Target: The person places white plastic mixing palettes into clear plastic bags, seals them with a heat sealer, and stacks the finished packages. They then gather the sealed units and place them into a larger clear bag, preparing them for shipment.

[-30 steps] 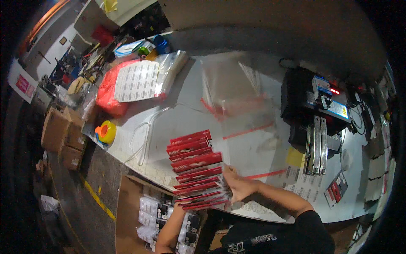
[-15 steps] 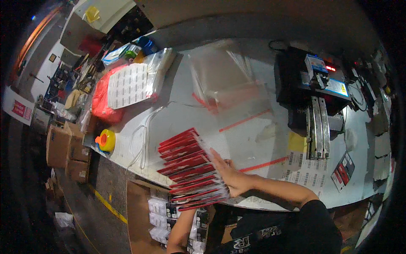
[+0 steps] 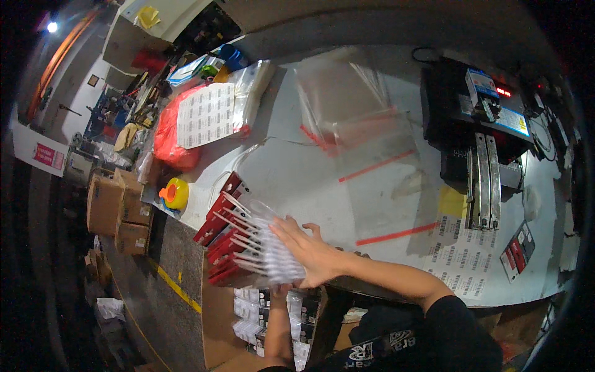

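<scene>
A stack of several blister packs with red backing cards (image 3: 223, 251) and clear plastic fronts is held at the table's front edge, above an open carton. My right hand (image 3: 307, 251) presses along the clear plastic side, its fingers stretched over the packs and its thumb apart. From underneath, my left hand (image 3: 282, 289) supports the stack; its fingers are mostly hidden behind the packs. Inside the carton (image 3: 217, 328) lie more clear blister packs (image 3: 248, 322) in rows.
Clear plastic bags with red strips (image 3: 347, 93) lie on the table. A black machine (image 3: 458, 111) with metal rails stands at right, near barcode label sheets (image 3: 462, 260) and a red-and-black card (image 3: 517, 251). At left are a tape roll (image 3: 176, 193), a red bag (image 3: 170, 139) and stacked cartons (image 3: 118, 208).
The stack has tipped over in my hands, so the clear plastic sides now show with the red cards toward the left. My right hand has moved left and lies over the packs.
</scene>
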`<state>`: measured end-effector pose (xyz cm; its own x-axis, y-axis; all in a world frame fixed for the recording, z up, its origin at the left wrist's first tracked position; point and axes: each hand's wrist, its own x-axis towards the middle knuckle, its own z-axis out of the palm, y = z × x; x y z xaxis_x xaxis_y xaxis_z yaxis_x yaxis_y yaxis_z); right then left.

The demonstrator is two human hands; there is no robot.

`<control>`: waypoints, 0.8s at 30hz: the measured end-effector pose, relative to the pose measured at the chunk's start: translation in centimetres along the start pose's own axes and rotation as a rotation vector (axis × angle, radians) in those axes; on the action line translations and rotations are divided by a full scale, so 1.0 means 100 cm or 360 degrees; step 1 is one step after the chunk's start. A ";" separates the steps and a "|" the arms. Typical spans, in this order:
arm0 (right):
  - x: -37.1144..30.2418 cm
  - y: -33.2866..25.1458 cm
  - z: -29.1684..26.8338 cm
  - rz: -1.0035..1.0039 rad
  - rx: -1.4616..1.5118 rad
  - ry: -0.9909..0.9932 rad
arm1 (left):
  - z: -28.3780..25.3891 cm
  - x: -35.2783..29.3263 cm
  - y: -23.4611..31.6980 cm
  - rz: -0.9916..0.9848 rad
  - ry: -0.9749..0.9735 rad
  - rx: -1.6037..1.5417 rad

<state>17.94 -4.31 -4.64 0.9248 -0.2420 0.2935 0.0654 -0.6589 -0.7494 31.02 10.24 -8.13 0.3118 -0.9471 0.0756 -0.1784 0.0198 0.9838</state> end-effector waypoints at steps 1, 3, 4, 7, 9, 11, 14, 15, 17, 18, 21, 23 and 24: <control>-0.001 -0.002 -0.003 -0.0121 0.0046 0.0081 | 0.000 -0.002 0.000 0.0011 -0.0010 0.0006; -0.015 -0.006 -0.011 -0.0260 0.0056 0.0081 | -0.001 -0.006 0.000 0.0002 -0.0009 0.0016; -0.022 -0.005 -0.016 -0.0254 -0.0065 -0.0048 | -0.002 -0.007 0.001 0.0000 -0.0009 0.0016; -0.044 0.006 -0.027 -0.0391 0.0032 0.0107 | 0.001 -0.008 0.001 0.0015 -0.0068 0.0033; -0.054 0.016 -0.028 -0.0417 0.0091 0.0190 | 0.007 -0.006 -0.001 0.0027 -0.0124 0.0054; -0.067 0.028 -0.034 -0.0369 0.0184 0.0202 | 0.017 -0.003 -0.004 0.0045 -0.0192 0.0064; -0.079 0.038 -0.038 -0.0150 0.0328 0.0112 | 0.033 0.003 -0.009 0.0076 -0.0317 0.0098; -0.082 0.039 -0.038 -0.0101 0.0361 0.0137 | 0.037 0.005 -0.009 0.0091 -0.0376 0.0117; -0.082 0.039 -0.035 -0.0033 0.0300 0.0134 | 0.041 0.012 -0.009 0.0130 -0.0503 0.0171; -0.080 0.039 -0.032 0.0014 0.0300 0.0147 | 0.042 0.016 -0.009 0.0145 -0.0542 0.0183; -0.077 0.039 -0.020 0.0017 0.0375 0.0255 | 0.045 0.025 -0.009 0.0150 -0.0593 0.0219; -0.077 0.041 -0.012 -0.0117 0.0525 0.0398 | 0.049 0.028 -0.011 0.0132 -0.0568 0.0229; -0.078 0.043 -0.009 -0.0229 0.0493 0.0490 | 0.052 0.028 -0.012 0.0116 -0.0555 0.0226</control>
<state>10.66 -5.91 -9.56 0.7468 -0.3946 0.5353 0.3374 -0.4689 -0.8163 27.22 5.93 -9.97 -0.0381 -0.9974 0.0608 -0.3233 0.0699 0.9437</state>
